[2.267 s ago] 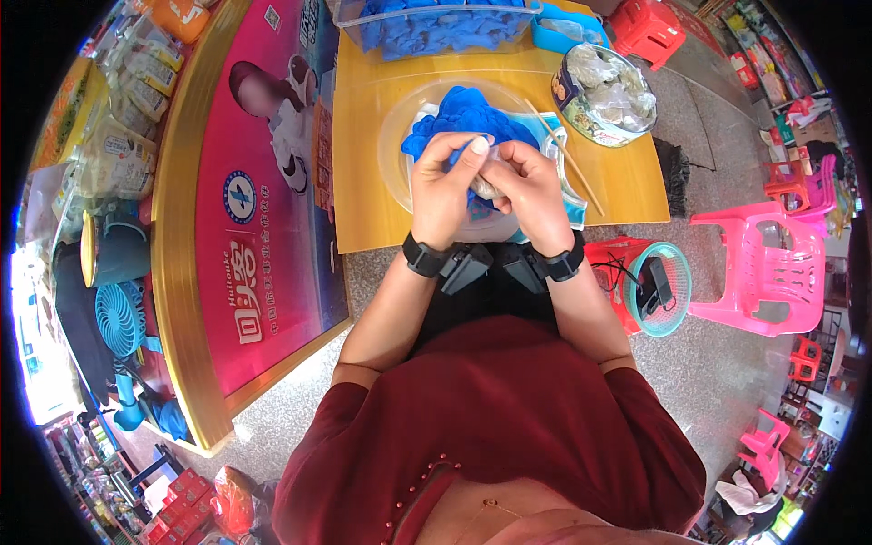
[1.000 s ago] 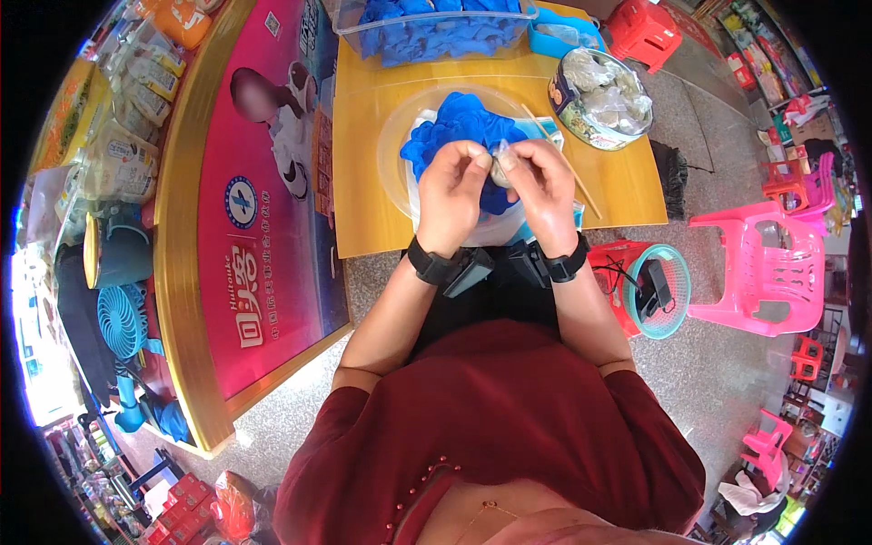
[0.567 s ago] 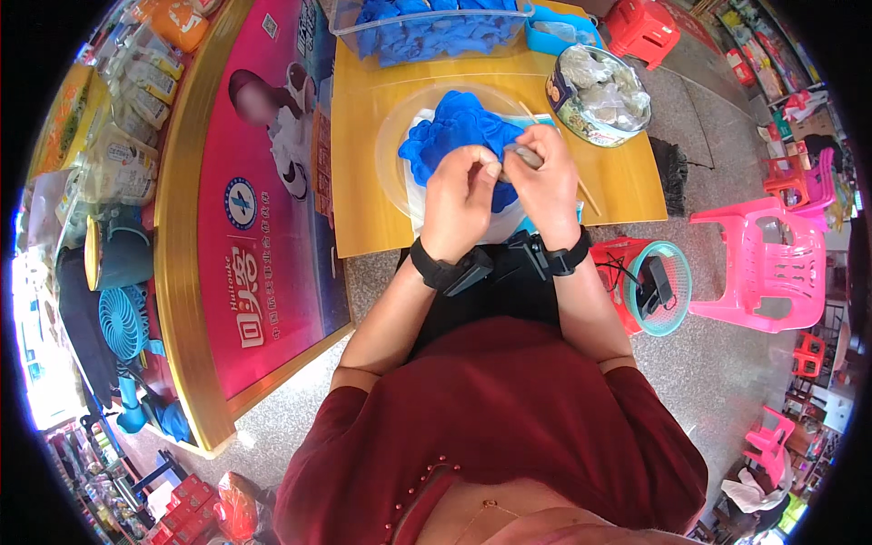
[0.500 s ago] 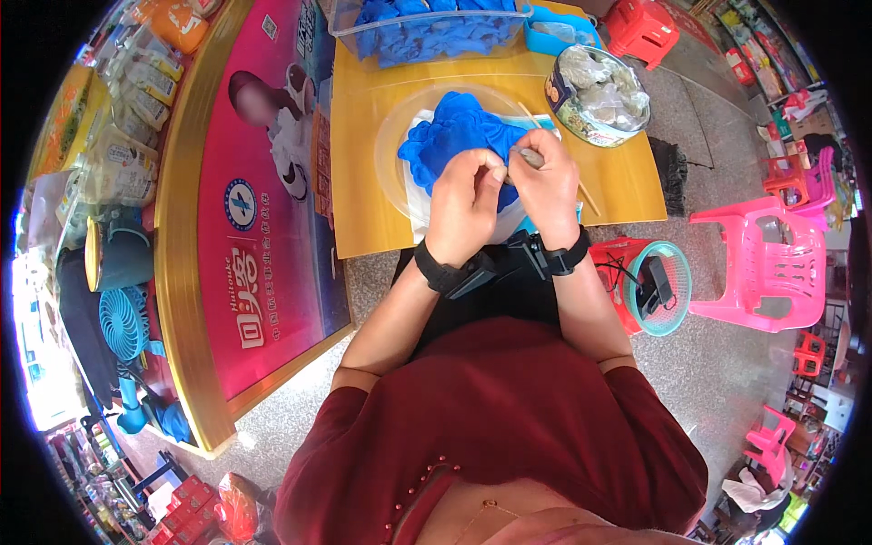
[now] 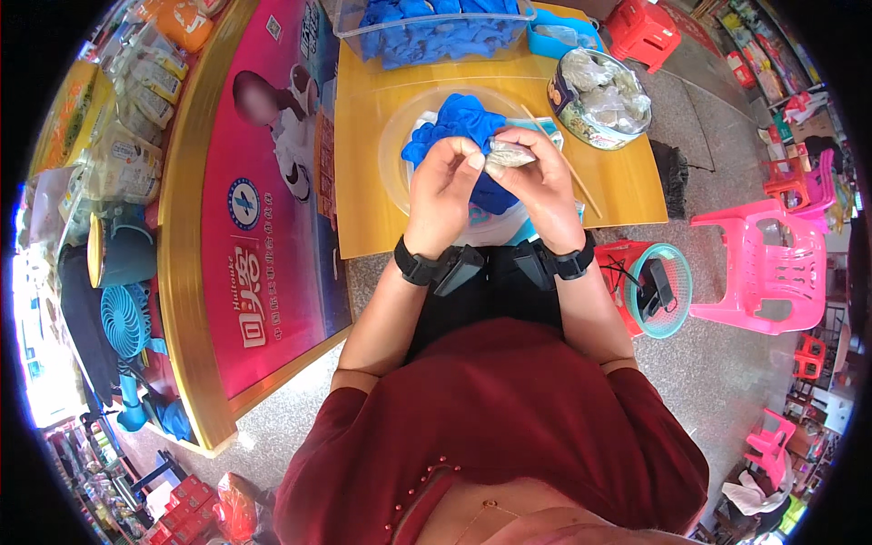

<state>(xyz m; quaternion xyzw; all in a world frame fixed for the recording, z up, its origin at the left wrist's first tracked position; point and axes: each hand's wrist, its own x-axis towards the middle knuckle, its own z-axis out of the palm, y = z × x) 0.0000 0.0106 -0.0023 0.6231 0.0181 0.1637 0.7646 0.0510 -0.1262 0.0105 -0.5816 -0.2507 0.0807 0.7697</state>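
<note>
A small greyish sachet [image 5: 514,154] is in my right hand [image 5: 545,191], pinched between thumb and fingers. Close beside it, my left hand [image 5: 440,191] is closed in a pinch; what lies between its fingertips is too small to make out. Under and behind both hands rests a heap of bright blue fabric pieces [image 5: 454,120], in a shallow round translucent tray [image 5: 392,150]. My hands partly cover the fabric. Just right of my right hand, a thin wooden stick [image 5: 579,183] lies slantwise on the table.
At the table's [image 5: 363,100] back stands a clear plastic box [image 5: 436,34] of blue fabric pieces, beside a light-blue container [image 5: 559,38]. A round tin [image 5: 599,100] of greyish sachets sits at right. A wooden counter [image 5: 186,227] runs along the left; a pink chair [image 5: 763,263] and a basket [image 5: 668,300] stand right.
My hands have moved slightly apart, with the wrists turned outward. The sachet, mostly hidden before, now shows in my right hand. The whole view has shifted slightly.
</note>
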